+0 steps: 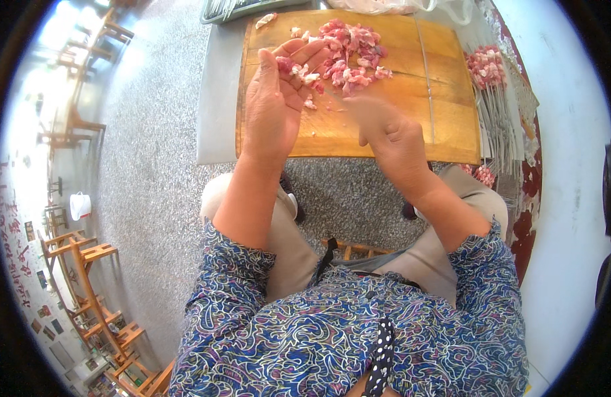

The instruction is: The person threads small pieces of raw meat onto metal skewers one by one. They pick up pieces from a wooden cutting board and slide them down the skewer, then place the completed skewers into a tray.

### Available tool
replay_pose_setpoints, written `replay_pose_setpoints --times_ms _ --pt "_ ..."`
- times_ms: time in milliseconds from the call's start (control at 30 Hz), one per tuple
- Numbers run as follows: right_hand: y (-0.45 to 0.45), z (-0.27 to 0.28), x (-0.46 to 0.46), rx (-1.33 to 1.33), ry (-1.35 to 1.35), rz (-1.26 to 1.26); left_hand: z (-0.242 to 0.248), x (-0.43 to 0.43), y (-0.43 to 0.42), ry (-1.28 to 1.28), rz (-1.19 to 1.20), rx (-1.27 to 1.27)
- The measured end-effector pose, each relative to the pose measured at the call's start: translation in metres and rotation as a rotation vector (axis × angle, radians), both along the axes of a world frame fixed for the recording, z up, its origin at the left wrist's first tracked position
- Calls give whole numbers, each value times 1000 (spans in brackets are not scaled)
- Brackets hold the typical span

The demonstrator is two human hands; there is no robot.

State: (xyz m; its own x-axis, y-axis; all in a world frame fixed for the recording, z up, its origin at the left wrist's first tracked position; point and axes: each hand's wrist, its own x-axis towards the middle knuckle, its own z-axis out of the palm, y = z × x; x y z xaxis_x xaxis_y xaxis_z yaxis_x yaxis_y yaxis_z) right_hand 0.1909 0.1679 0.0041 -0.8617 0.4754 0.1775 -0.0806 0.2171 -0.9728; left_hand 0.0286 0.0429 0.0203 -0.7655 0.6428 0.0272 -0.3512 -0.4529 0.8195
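My left hand [280, 94], palm up with its fingers spread a little, bears several small pieces of raw meat [300, 73] across the palm and fingers. To its right, my right hand [385, 121] is curled, its fingertips blurred; a thin skewer seems to run from it towards the meat, but this is unclear. Both hands are over a wooden board [395, 104]. Beyond them on the board lies a heap of raw meat chunks [350, 44], pink and whitish. One pale piece [266, 20] sits apart at the board's far left corner.
Right of the board lie bundles of metal skewers [499, 124] with meat [485, 67] threaded at their far ends. A tray of skewers [236, 11] stands at the far left, a plastic bag [380, 5] beyond the board. Wooden benches [94, 297] stand off to the left.
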Motion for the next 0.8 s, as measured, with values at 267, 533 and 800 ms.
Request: replay_pose_setpoints --times_ms 267,533,800 --pt "-18 -9 -11 58 -2 0 -34 -15 7 -210 62 288" --pt "-29 -2 -18 84 -40 -16 -27 -6 17 -248 -82 260" --pt "21 7 -7 -143 -10 -40 -6 -12 17 -52 0 56"
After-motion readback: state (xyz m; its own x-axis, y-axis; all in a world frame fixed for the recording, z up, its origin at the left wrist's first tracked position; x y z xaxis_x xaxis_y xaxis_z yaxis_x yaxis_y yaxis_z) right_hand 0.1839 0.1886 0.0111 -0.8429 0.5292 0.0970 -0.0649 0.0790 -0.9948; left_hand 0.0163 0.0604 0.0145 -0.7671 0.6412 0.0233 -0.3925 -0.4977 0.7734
